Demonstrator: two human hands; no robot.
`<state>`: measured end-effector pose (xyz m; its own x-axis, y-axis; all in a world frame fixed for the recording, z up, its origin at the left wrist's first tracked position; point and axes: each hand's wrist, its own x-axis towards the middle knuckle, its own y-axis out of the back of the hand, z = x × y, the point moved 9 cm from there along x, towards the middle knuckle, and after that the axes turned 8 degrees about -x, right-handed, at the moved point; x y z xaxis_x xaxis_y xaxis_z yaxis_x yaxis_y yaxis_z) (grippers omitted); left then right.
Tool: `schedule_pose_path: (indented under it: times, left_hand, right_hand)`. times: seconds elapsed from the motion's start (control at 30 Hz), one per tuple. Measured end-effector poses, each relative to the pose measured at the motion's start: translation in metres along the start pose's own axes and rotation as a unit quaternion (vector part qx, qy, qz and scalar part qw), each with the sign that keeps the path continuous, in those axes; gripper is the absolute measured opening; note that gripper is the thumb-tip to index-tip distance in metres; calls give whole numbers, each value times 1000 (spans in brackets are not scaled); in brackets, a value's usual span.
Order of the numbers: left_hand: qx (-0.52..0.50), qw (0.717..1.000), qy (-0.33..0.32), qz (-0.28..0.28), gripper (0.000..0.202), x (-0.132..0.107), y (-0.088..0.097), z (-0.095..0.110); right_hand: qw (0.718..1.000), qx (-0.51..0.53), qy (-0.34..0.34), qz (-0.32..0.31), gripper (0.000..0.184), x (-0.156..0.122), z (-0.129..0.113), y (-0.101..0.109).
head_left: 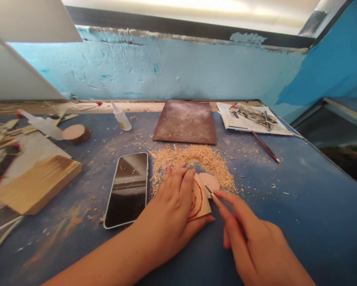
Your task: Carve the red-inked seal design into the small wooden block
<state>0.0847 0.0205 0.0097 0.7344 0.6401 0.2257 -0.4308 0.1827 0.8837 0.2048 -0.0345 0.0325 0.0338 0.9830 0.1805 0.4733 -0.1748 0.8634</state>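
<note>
A flat piece of light wood (206, 207) with a red curved line on it lies under my left hand (175, 190). My left fingers are closed over its far edge and the thumb sits along its near edge. In my right hand (249, 234) is a thin carving tool (217, 201) with a wooden handle, gripped like a pencil. Its narrow dark tip points at the wood's right edge; whether it touches I cannot tell. A pale round disc (211, 182) lies partly behind the wood. Curled wood shavings (193, 157) are heaped just beyond both.
Left of my hand lies a phone (127, 190). Farther left are a wood block (41, 182), a log slice (76, 133) and glue bottles (121, 117). Brown sandpaper (186, 121) lies at the back, with a pencil (266, 147) and papers (230, 121) bearing wood scraps to the right.
</note>
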Motion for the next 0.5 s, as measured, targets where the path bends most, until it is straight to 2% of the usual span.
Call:
schedule_pose_path:
  times: [0.13, 0.23, 0.3, 0.4, 0.5]
  left_hand:
    - [-75, 996, 43, 19, 83, 3, 6, -12]
    - [-106, 991, 48, 65, 84, 8, 19, -19]
    - [-94, 989, 41, 104, 87, 9, 30, -23]
    - [-73, 989, 56, 116, 96, 10, 38, -31]
    - [-78, 986, 82, 121, 106, 8, 41, -39]
  right_hand:
    - [996, 47, -54, -52, 17, -2, 23, 11]
    - [995, 64, -71, -34, 16, 14, 29, 36]
    - [996, 73, -48, -4, 17, 33, 19, 59]
    - [994, 92, 30, 54, 17, 68, -11, 92]
    - [970, 202, 101, 86, 25, 102, -37, 105]
